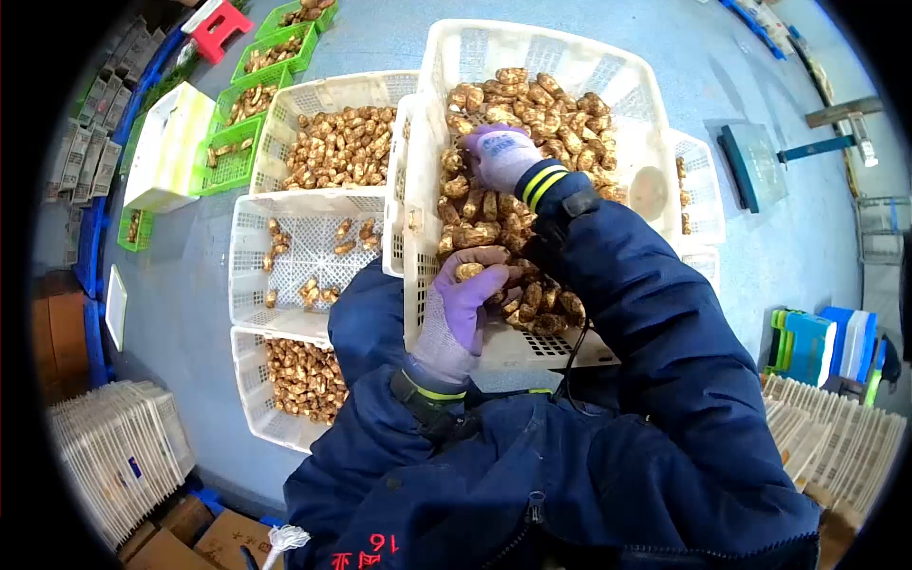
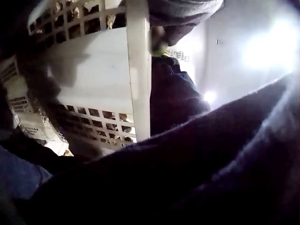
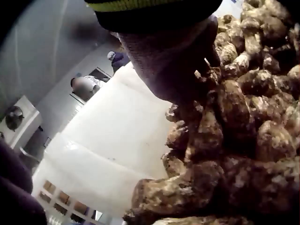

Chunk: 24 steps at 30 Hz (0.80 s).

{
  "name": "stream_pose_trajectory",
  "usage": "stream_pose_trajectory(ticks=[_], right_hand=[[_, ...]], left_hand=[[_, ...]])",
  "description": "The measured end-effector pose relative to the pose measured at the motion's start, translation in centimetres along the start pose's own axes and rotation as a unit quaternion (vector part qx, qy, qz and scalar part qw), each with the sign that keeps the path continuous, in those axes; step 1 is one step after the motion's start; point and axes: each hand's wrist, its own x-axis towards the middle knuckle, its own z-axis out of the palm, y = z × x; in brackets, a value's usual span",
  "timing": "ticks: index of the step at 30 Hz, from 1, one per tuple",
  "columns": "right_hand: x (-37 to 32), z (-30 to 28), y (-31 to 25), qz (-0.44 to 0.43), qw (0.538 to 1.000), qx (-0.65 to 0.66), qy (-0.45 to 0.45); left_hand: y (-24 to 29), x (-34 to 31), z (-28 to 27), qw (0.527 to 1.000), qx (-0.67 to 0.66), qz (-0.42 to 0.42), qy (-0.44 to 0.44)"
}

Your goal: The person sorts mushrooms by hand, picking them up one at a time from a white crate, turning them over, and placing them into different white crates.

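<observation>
A big white plastic crate [image 1: 638, 81] in front of me holds a heap of stubby brown-and-cream mushrooms [image 1: 570, 123], matsutake by their look. My left hand [image 1: 459, 309], in a purple-palmed glove, holds one mushroom [image 1: 468, 272] between thumb and fingers at the crate's near left side. Deeper in the crate, my gloved right hand [image 1: 505, 155] reaches down onto the heap. Its fingertips are hidden, and I cannot tell whether they grip a mushroom. The right wrist view shows this hand dark against the mushrooms [image 3: 234, 108]. The crate's slotted wall [image 2: 93, 65] fills much of the left wrist view.
To the left stand more white crates [image 1: 309, 195] with mushrooms, some only sparsely filled. Behind them are green baskets [image 1: 231, 176], a white foam box [image 1: 171, 147] and a red stool [image 1: 220, 33]. A floor scale [image 1: 750, 169] stands at right. Other people [image 3: 86, 86] are in the background.
</observation>
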Motion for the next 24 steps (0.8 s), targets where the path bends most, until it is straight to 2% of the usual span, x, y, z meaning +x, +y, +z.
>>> stream_pose_trajectory(ticks=[1, 2, 4, 5, 6, 7, 8, 9, 10, 12, 13, 14, 16, 18, 19, 20, 22, 23, 24], right_hand=[[-0.2, -0.4, 0.0, 0.012, 0.999, -0.037, -0.022], [-1.2, -0.7, 0.4, -0.006, 0.998, -0.067, -0.007], [-2.7, -1.5, 2.5, 0.011, 0.999, -0.027, -0.036], [-4.1, -2.0, 3.5, 0.052, 0.999, 0.010, 0.008], [-5.7, -2.9, 4.0, 0.091, 0.993, 0.047, 0.053], [-7.1, -4.5, 4.3, 0.151, 0.976, 0.156, 0.026], [-8.4, -5.0, 4.9, 0.166, 0.957, 0.236, 0.003], [-9.2, -5.7, 4.3, 0.094, 0.960, 0.265, -0.011], [-10.0, -6.4, 3.3, 0.019, 0.956, 0.292, -0.026], [-11.4, -7.9, 1.3, -0.134, 0.906, 0.386, -0.111], [-10.7, -7.6, 0.8, -0.110, 0.917, 0.376, -0.075], [-9.1, -8.0, 0.3, 0.001, 0.935, 0.350, -0.053], [-3.8, -5.0, 2.6, 0.006, 0.972, 0.205, 0.112], [-0.2, -5.1, 2.2, 0.039, 0.998, 0.036, -0.044], [1.3, -3.3, 2.6, 0.023, 0.999, -0.023, -0.013], [3.1, 0.0, 4.3, 0.001, 0.998, -0.035, 0.056], [3.0, -1.1, 3.7, 0.041, 0.994, -0.105, -0.015], [3.4, -0.3, 4.4, 0.014, 0.993, -0.120, 0.007], [3.4, -0.6, 4.0, 0.020, 0.990, -0.137, -0.028]], left_hand=[[-0.3, 0.1, -0.4, 1.000, 0.004, 0.003, 0.002], [-0.2, 0.2, -0.7, 1.000, 0.007, 0.004, -0.006], [0.4, 0.2, -0.8, 0.999, 0.017, 0.005, -0.028], [1.0, -0.4, -0.3, 0.999, 0.036, 0.002, -0.023], [0.2, 0.0, -1.0, 0.992, 0.090, 0.073, -0.054], [-1.0, 0.8, -2.0, 0.976, 0.143, 0.144, -0.084], [-2.0, 1.2, -2.8, 0.950, 0.197, 0.212, -0.116], [-0.6, -0.3, -1.0, 0.991, 0.052, 0.105, -0.065], [0.4, -0.2, -0.5, 0.994, -0.085, 0.022, -0.068], [0.4, -0.6, 0.2, 0.984, -0.136, 0.059, -0.103], [0.5, -0.6, 0.1, 0.985, -0.132, 0.039, -0.101], [0.7, -0.5, 0.0, 0.987, -0.128, 0.020, -0.100], [0.8, -0.2, -0.3, 0.992, -0.098, -0.012, -0.081], [0.2, 0.2, -1.0, 0.994, -0.067, -0.012, -0.086], [0.1, 0.2, -1.3, 0.991, -0.088, -0.008, -0.098], [0.4, 0.0, -0.9, 0.994, -0.071, -0.011, -0.078], [0.5, 0.0, -0.6, 0.993, -0.106, -0.020, -0.054], [0.7, 0.0, -0.6, 0.990, -0.126, -0.022, -0.055], [0.8, 0.1, -0.5, 0.987, -0.146, -0.024, -0.058]])
